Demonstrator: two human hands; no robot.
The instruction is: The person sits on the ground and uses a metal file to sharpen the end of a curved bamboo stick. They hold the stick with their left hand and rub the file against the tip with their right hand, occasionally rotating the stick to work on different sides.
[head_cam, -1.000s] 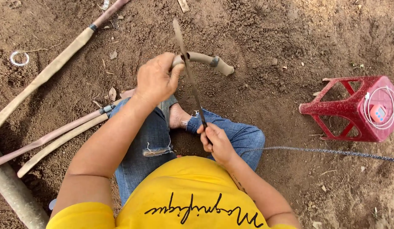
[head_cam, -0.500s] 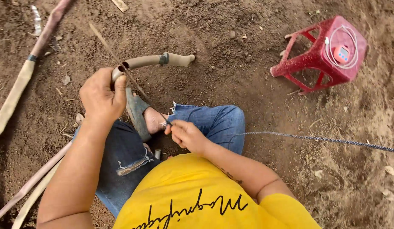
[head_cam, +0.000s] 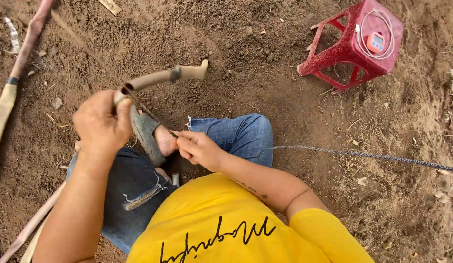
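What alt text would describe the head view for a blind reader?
A seated person's left hand grips a curved tan handle, while the right hand pinches a thin blade. A red stool lies tipped on the dirt.

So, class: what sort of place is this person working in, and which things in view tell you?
Probably an outdoor yard or work plot: bare, trodden dirt ground, long poles lying on it, and a red plastic stool tipped over in the soil.

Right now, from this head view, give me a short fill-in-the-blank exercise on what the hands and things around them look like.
1. The left hand grips a curved tan ____.
2. The red stool lies tipped on the ____.
3. The right hand pinches a thin strip beside a foot in a grey ____.
4. The person's shirt is ____.

Missing words: pipe; dirt; sandal; yellow
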